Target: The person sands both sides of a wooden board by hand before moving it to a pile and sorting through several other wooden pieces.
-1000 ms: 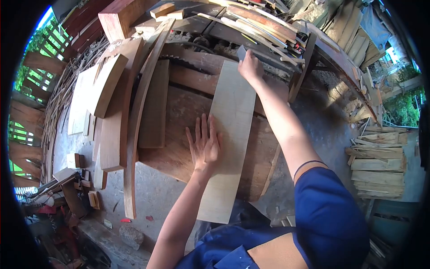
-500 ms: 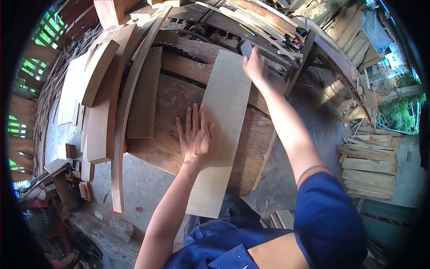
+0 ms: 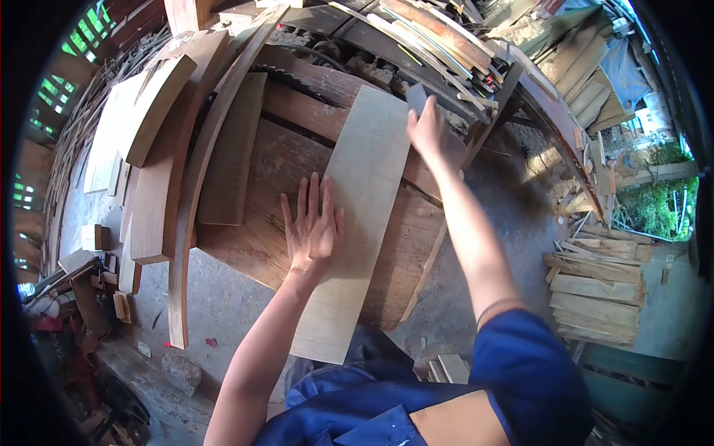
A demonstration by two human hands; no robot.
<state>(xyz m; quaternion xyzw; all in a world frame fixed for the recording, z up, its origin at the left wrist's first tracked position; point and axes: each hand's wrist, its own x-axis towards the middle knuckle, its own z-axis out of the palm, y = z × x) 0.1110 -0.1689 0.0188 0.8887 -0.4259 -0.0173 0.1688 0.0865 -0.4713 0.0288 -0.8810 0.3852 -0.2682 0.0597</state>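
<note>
Board (image 3: 354,208), pale, long and flat, faintly grained, slightly slanted.

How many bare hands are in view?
2: the left hand, fingers spread, at the left edge of the long pale wooden board; the right hand beside its far right edge, gripping a small grey block.

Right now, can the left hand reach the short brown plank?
Probably yes: the left hand lies partly on the pale board, with only bare tabletop between it and the short brown plank.
</note>
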